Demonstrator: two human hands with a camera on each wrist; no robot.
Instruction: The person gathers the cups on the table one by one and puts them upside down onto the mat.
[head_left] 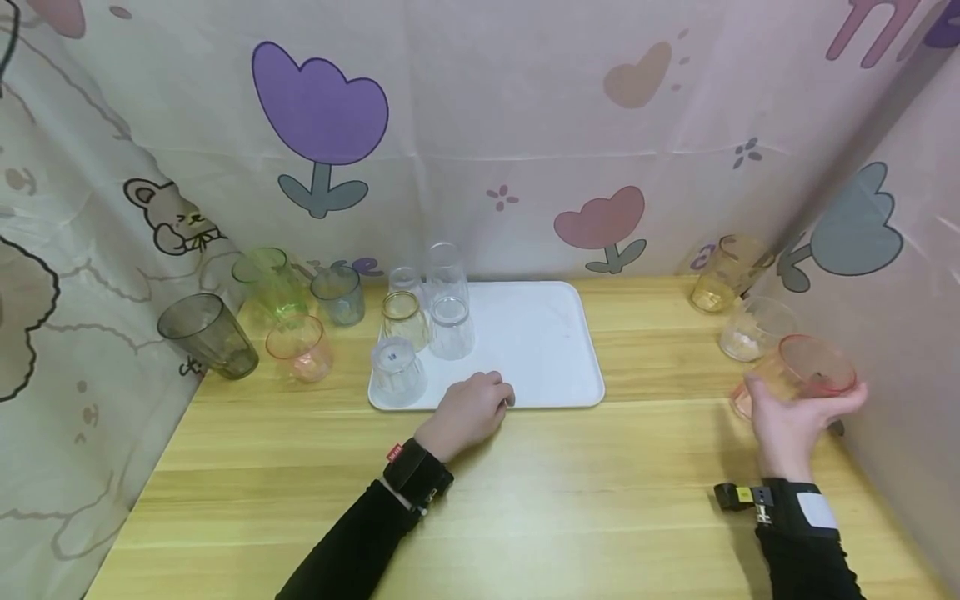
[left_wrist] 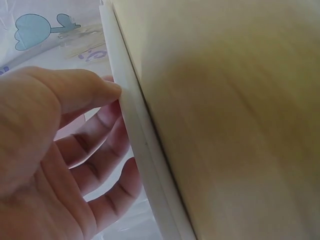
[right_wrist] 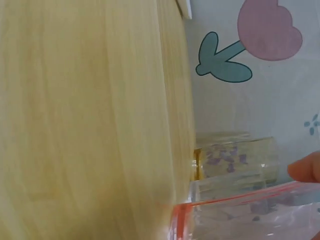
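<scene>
My left hand point(head_left: 468, 412) is at the front edge of the white tray point(head_left: 536, 342). In the left wrist view its thumb and curled fingers point(left_wrist: 112, 117) pinch the tray rim point(left_wrist: 134, 107). Several glasses stand on the tray's left part, among them a short clear glass point(head_left: 398, 375) and an amber-rimmed glass point(head_left: 405, 323). At the far right my right hand point(head_left: 797, 429) grips a pink-tinted glass point(head_left: 817, 367), thumb on one side and fingers on the other. Its orange-pink rim shows in the right wrist view, where most of the hand is out of frame.
Beyond the pink glass stand a clear glass point(head_left: 750, 337) and a yellowish glass point(head_left: 716, 287). Left of the tray are a dark grey glass point(head_left: 210, 337), a green glass point(head_left: 270, 283), a small pink glass point(head_left: 300, 350) and a blue-grey glass point(head_left: 341, 298). Patterned curtains point(head_left: 480, 108) border the wooden table.
</scene>
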